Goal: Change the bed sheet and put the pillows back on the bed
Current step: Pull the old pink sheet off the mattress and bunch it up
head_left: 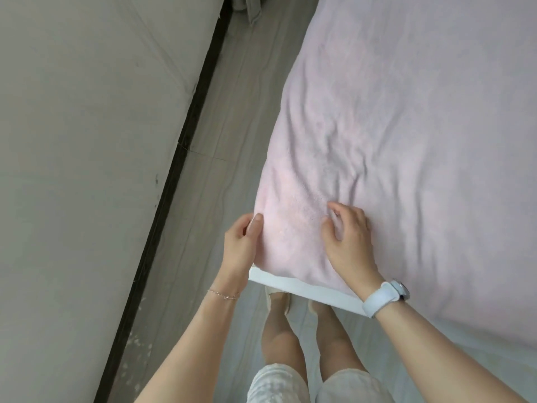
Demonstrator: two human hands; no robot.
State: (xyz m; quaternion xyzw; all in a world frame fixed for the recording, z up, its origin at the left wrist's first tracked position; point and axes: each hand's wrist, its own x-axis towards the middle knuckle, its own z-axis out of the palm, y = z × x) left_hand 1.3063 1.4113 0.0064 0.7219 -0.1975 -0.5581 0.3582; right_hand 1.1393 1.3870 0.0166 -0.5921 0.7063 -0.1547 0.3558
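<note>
Head view: pink sheet (pixel 392 126) is spread over the bed, its corner at the white bed edge (pixel 305 289). Left hand (pixel 245 242) is curled round the sheet's side at the corner; right hand (pixel 347 237) is pressed on top, fingers bent, bunching cloth. Risks as judged: corner can slip off if tension is released; wrinkles near the right hand may be locked in. No pillows are seen.
</note>
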